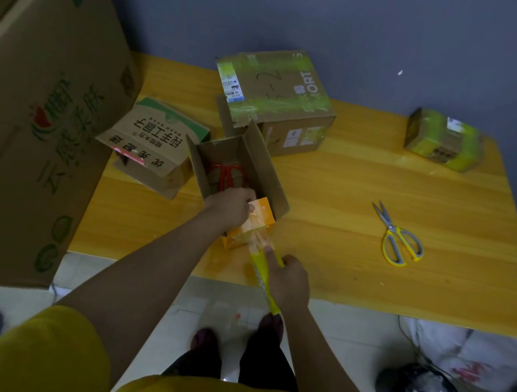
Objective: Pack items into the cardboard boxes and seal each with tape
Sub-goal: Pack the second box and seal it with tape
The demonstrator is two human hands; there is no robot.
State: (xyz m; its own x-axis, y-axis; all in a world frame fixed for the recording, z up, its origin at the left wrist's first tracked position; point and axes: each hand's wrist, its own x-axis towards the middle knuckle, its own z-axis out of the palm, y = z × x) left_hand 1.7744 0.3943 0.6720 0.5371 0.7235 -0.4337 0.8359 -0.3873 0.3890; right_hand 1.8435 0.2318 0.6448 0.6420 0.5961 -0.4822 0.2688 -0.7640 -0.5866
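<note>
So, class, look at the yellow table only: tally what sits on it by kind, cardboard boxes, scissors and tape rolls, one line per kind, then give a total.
Cardboard boxes: 4, namely the open box, the printed box, the big taped box and the small taped box.
Scissors: 1, the yellow-handled scissors.
Tape rolls: 1, the yellow tape roll in the right hand.
Total: 6

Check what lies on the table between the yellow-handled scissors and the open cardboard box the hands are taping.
Nothing: in the head view, only bare wooden tabletop separates the yellow-handled scissors from the open cardboard box.
</note>
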